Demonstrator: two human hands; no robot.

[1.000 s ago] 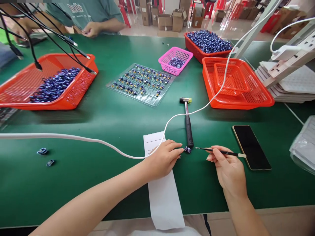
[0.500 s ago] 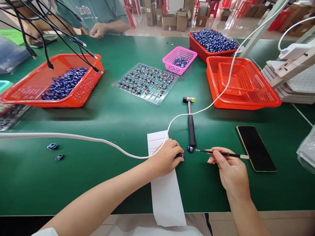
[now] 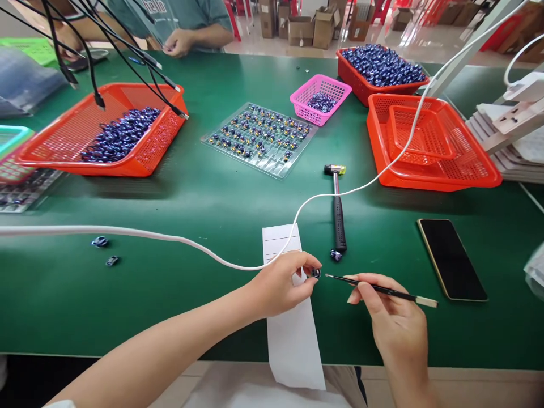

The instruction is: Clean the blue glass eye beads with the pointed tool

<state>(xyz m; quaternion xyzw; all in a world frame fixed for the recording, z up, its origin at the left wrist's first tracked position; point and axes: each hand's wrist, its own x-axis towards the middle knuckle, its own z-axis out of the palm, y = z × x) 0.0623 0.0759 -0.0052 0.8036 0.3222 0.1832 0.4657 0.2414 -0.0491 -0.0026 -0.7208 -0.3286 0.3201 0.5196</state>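
Between thumb and fingers, my left hand (image 3: 287, 285) pinches a small dark metallic part (image 3: 315, 273) above a strip of white paper (image 3: 293, 345). My right hand (image 3: 393, 314) grips a thin black pen-like stick (image 3: 385, 290) with a fine tip and a pale rear end. The tip points left, just short of the small part, with a narrow gap between them. Beyond my hands lies a hammer (image 3: 338, 218) with a black handle and a black and yellow head. A shiny blue piece (image 3: 335, 255) sits at the end of its handle.
A clear tray (image 3: 278, 170) of small parts lies mid-table, near a pink basket (image 3: 308, 116). Red baskets stand left (image 3: 140, 164) and right (image 3: 442, 180). A white cable (image 3: 221, 263) crosses the table; a phone (image 3: 453, 260) lies right. Across the table sits a person (image 3: 182, 28).
The stick's tip has moved left and slightly down, away from the blue piece by the hammer and towards the part in my left hand. The view has shifted slightly.
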